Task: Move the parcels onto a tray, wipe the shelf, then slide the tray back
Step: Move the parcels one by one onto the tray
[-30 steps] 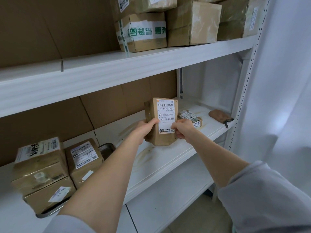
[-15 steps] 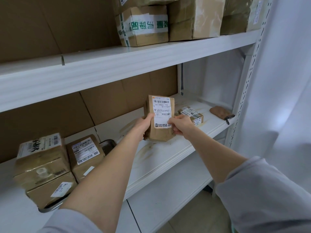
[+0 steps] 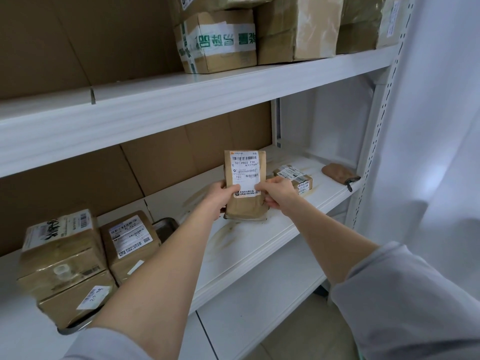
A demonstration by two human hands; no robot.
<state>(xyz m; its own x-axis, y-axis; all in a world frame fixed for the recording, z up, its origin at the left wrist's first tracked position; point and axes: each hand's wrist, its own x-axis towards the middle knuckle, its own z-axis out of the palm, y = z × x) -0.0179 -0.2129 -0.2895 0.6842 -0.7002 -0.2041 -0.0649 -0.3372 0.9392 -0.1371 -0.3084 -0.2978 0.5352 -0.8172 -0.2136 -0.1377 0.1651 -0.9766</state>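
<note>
A brown parcel (image 3: 245, 203) with a white shipping label stands upright just above the stained white middle shelf (image 3: 241, 245). My left hand (image 3: 220, 197) grips its left edge and my right hand (image 3: 276, 193) grips its right edge. Behind my right hand a small flat parcel (image 3: 294, 176) lies on the shelf. At the left, a metal tray (image 3: 166, 226) carries three taped parcels: a tall one (image 3: 61, 252), one lower in front (image 3: 75, 300) and one to the right (image 3: 130, 242). A brown cloth (image 3: 337, 172) lies at the shelf's far right.
The shelf above (image 3: 181, 105) holds several cardboard boxes (image 3: 220, 40). A lower white shelf (image 3: 259, 305) juts out beneath. The perforated upright (image 3: 374, 141) and a white curtain (image 3: 441, 126) close off the right side. Brown cardboard backs the shelves.
Both hands have kept hold of the upright parcel and shifted it slightly. The camera view has tilted a little, so the shelves sit lower in the frame.
</note>
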